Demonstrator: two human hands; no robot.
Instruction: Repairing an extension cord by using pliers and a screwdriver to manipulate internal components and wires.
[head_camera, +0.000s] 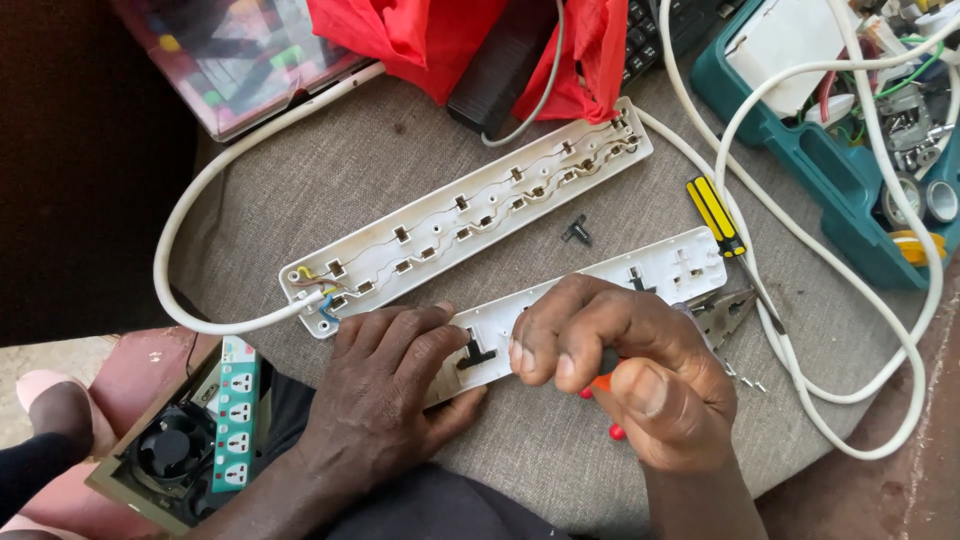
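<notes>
The left hand (385, 385) presses flat on the socket cover (600, 300) near the cushion's (520, 450) front edge. The right hand (625, 375) grips a red-handled tool (603, 375), tip on the cover beside the left fingers

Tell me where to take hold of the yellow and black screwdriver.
Grip the yellow and black screwdriver around its ribbed handle, coming from above. It lies flat on the grey cushion, handle clear at the upper end, while the white cable crosses near its shaft.

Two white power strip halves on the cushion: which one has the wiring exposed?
The upper half, lying apart from the hands: brass strips run its length and coloured wires join the white cable at its left end. The lower half, under the left hand, shows only plastic and slots.
</notes>
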